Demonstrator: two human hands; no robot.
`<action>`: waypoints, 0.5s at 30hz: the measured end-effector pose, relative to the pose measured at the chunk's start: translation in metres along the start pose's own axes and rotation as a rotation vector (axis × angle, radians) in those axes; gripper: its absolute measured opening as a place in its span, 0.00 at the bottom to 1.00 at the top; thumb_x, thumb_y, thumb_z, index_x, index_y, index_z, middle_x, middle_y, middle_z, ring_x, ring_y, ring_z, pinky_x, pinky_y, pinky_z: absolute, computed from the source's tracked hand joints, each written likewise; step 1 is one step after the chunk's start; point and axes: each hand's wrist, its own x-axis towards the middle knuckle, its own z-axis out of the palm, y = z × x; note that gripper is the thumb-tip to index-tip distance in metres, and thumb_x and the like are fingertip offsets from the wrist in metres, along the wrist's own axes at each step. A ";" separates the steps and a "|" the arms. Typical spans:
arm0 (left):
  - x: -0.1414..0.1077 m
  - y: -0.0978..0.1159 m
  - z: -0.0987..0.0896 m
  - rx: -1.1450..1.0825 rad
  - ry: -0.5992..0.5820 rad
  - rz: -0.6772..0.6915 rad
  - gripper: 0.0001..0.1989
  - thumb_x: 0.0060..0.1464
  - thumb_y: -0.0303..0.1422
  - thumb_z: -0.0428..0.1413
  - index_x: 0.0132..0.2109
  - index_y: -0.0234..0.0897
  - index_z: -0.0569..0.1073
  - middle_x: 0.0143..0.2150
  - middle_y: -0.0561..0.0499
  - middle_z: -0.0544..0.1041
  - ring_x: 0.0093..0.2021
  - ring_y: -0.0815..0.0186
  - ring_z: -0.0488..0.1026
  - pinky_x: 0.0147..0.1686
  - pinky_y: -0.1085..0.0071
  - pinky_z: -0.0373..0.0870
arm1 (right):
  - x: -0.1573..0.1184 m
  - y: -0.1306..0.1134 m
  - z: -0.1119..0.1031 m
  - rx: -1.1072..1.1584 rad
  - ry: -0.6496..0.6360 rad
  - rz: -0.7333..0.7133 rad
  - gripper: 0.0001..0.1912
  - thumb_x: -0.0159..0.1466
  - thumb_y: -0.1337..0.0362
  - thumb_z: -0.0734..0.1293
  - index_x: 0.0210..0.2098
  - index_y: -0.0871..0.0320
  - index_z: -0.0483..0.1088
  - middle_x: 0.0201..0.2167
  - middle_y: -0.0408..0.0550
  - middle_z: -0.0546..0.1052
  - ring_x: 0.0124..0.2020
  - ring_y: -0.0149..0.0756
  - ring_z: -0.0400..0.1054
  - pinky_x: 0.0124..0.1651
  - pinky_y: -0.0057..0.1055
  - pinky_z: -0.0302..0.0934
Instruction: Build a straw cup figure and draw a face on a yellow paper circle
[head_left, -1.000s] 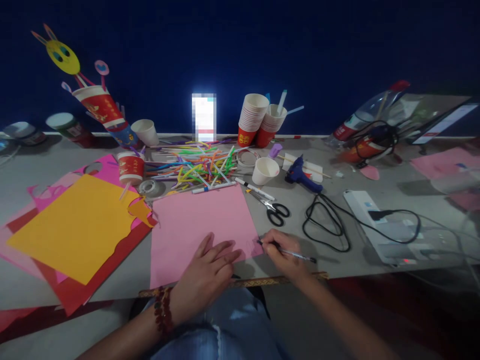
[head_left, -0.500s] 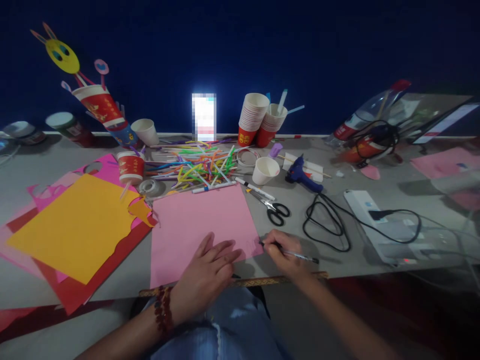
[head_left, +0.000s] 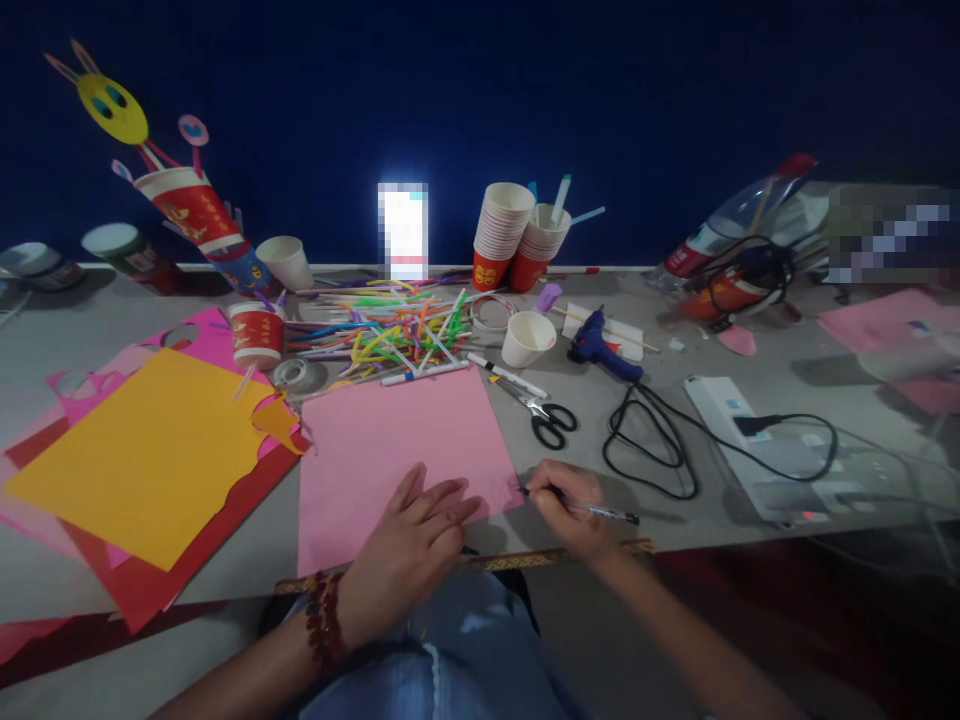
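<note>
A sheet of pink paper (head_left: 397, 440) lies at the table's front edge. My left hand (head_left: 424, 540) rests flat on its lower part, fingers spread. In my right hand (head_left: 566, 505) is a black marker pen (head_left: 619, 515), gripped between thumb and fingers. Its tip meets the paper's right edge, where faint curved lines are drawn. Just beyond the sheet lie black-handled scissors (head_left: 553, 424) and a capped white marker (head_left: 510, 376). Another marker (head_left: 424, 374) lies along the paper's far edge.
Colourful straws (head_left: 405, 325) are heaped behind the paper. Yellow paper (head_left: 142, 450) tops a stack at left, near a paper-cup figure (head_left: 184, 210). Stacked paper cups (head_left: 501, 235) stand at the back. On the right are a blue glue gun (head_left: 600, 345), its cable and a power strip (head_left: 735, 440).
More of the faint line now shows on the pink paper near the pen tip. The whole view has shifted slightly; my left hand stays on the sheet.
</note>
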 end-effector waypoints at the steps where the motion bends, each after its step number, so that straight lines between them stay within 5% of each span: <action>1: 0.000 0.000 0.000 -0.001 0.006 -0.001 0.08 0.67 0.32 0.51 0.49 0.41 0.74 0.63 0.54 0.73 0.69 0.63 0.58 0.72 0.50 0.29 | 0.000 0.000 0.000 -0.005 -0.001 -0.001 0.10 0.57 0.71 0.60 0.21 0.54 0.63 0.17 0.38 0.64 0.20 0.32 0.60 0.27 0.29 0.53; 15: -0.001 0.000 0.000 0.014 -0.005 -0.003 0.10 0.67 0.32 0.51 0.51 0.41 0.74 0.62 0.51 0.74 0.69 0.62 0.59 0.72 0.48 0.33 | 0.000 -0.001 -0.002 0.025 -0.017 -0.063 0.11 0.57 0.72 0.59 0.21 0.55 0.62 0.16 0.38 0.63 0.19 0.30 0.59 0.26 0.28 0.51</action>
